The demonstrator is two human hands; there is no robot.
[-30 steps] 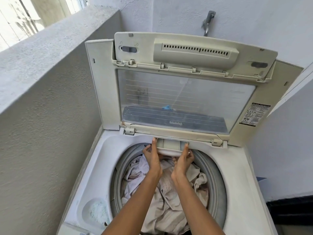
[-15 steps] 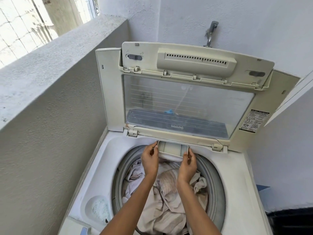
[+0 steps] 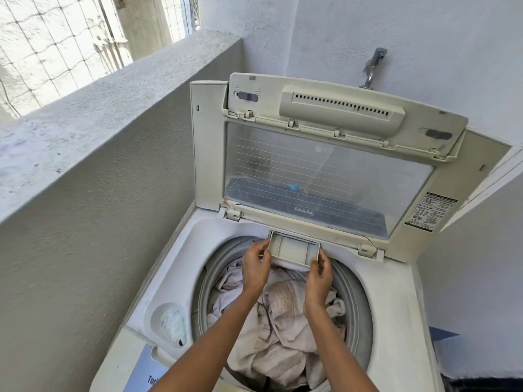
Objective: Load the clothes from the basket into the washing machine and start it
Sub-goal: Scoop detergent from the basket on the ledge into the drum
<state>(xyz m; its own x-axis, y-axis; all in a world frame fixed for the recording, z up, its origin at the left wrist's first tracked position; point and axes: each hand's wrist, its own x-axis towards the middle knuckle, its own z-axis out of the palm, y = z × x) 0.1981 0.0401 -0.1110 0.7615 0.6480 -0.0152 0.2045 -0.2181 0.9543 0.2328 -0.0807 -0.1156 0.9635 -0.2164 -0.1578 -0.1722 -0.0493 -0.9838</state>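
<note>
Both hands (image 3: pixel 285 268) grip drawer (image 3: pixel 294 249), seemingly lying crosswise.

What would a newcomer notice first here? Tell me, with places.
The raised cream plastic lid with its clear window fills the middle, propped open behind the tub. Below it, the left hand and right hand grip the ends of a small pale plastic drawer at the tub's back rim, above crumpled beige and white clothes.

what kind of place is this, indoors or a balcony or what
Probably a balcony or utility nook used for laundry: a top-loading washing machine stands against a low parapet wall, daylight comes through netting above it, and a wall tap sits behind.
</note>
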